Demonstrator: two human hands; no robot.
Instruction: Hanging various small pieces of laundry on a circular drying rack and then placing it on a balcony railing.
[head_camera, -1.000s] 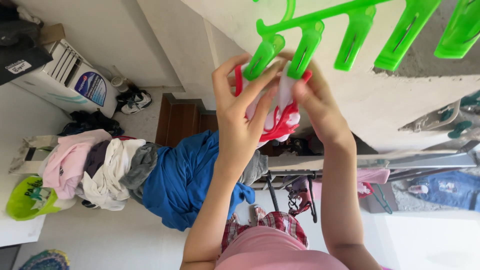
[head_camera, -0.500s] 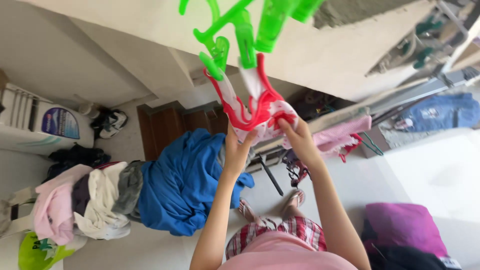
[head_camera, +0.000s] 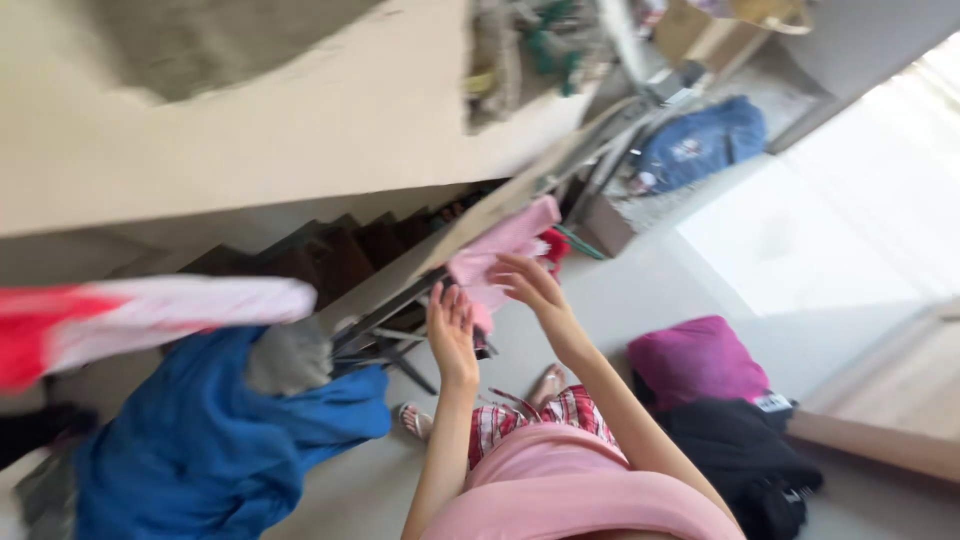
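No container shows in this blurred head view; the clothes lie loose or hang.

Left hand (head_camera: 452, 325): raised, palm forward, fingers spread wide, gripping nothing. Its fingertips sit just below the lower edge of the pink cloth (head_camera: 497, 258), near it; whether they touch is lost in the blur.

Right hand (head_camera: 530, 285): raised beside the left, fingers loosely curled and partly open, up against the lower right edge of the pink cloth. It seems to touch the fabric; a firm hold cannot be told.

Pink cloth: draped over the upper end of the rack (head_camera: 400, 305), a slanted rail frame that runs from lower left up to the right. A bit of red shows just to the cloth's right.

Around: blue cloth (head_camera: 215, 430) piled over the rack's lower left end, with a grey piece at its top edge. A red-and-white garment (head_camera: 150, 315) hangs blurred at the left edge of the view. A magenta cushion (head_camera: 695, 358) lies on the floor to the right, with a black bundle (head_camera: 745, 455) just below it. A blue garment (head_camera: 700, 145) lies far up right.
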